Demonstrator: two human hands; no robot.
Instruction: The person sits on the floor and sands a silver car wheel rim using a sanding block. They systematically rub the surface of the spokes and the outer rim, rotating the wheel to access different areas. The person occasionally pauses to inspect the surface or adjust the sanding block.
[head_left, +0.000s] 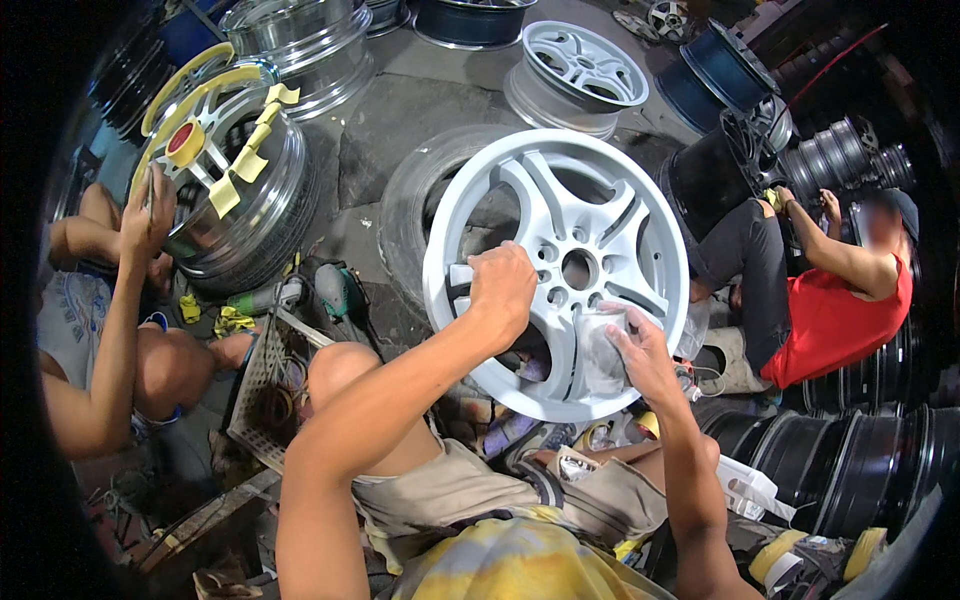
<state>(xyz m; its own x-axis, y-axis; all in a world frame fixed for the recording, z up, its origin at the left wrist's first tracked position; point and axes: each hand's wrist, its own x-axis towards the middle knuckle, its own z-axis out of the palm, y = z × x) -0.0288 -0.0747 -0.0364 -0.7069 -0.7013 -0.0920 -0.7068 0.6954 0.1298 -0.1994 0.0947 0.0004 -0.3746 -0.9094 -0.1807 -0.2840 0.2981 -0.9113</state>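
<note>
A light grey alloy wheel (575,232) stands tilted in front of my knees, its spoked face toward me. My left hand (503,290) is closed in a fist over its left spokes. A small pale piece (460,275) shows beside the knuckles; whether my fingers grip it is hidden. My right hand (642,348) holds a grey, smeared flat sheet (604,360) between thumb and fingers, over the wheel's lower right spokes. Whether the sheet touches the metal I cannot tell.
A bare tyre (400,200) lies behind the wheel. On the left, a person's hand (150,210) is at a wheel masked with yellow tape (240,180). A person in a red top (840,320) sits at right. A plastic crate (255,400) and stacked black rims (840,460) flank me.
</note>
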